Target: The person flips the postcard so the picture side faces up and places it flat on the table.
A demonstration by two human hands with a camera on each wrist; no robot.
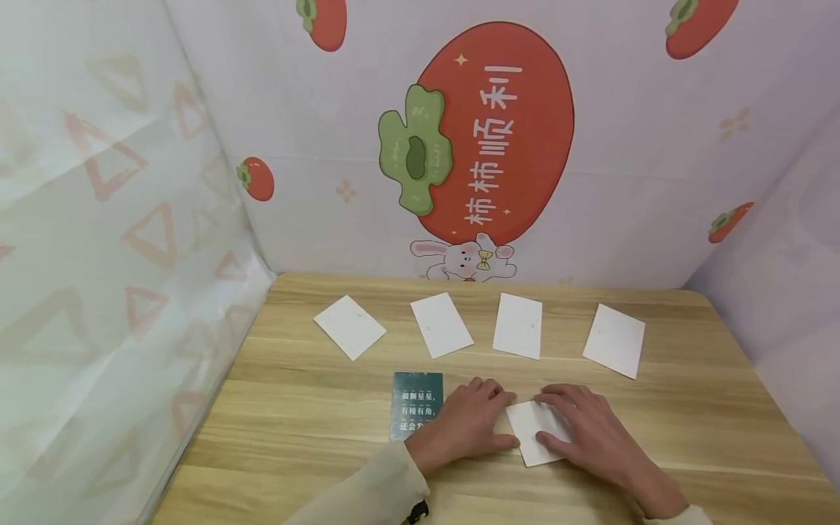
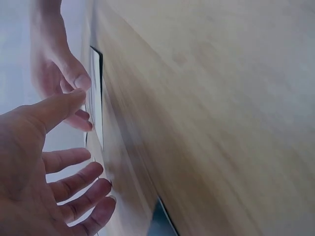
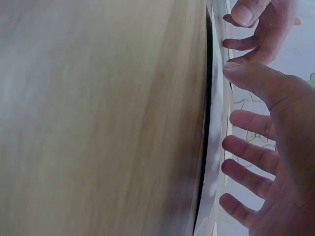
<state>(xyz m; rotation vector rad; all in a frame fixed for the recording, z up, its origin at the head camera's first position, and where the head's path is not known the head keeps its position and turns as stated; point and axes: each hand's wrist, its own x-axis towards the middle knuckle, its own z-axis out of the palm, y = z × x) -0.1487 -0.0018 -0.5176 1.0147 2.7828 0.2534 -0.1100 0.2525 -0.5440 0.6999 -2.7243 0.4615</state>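
Note:
A white card (image 1: 530,437) lies near the front of the table between both hands, its right part covered. My left hand (image 1: 469,423) is at the card's left edge, thumb tip right at it and fingers loosely bent. From the right, my right hand (image 1: 587,434) reaches over the card, its thumb on the face and its fingers at the far edge. In the right wrist view, the fingers (image 3: 251,152) are spread apart, and the card (image 3: 214,113) shows a dark underside along its edge. Left of my left hand is a teal card (image 1: 417,401) with white Chinese writing, its lower right part hidden.
A row of white cards lies along the back of the wooden table (image 1: 295,408): far-left card (image 1: 350,327), middle-left card (image 1: 442,325), middle-right card (image 1: 518,326) and far-right card (image 1: 614,340). Printed cloth (image 1: 315,219) hangs behind the table and along both sides.

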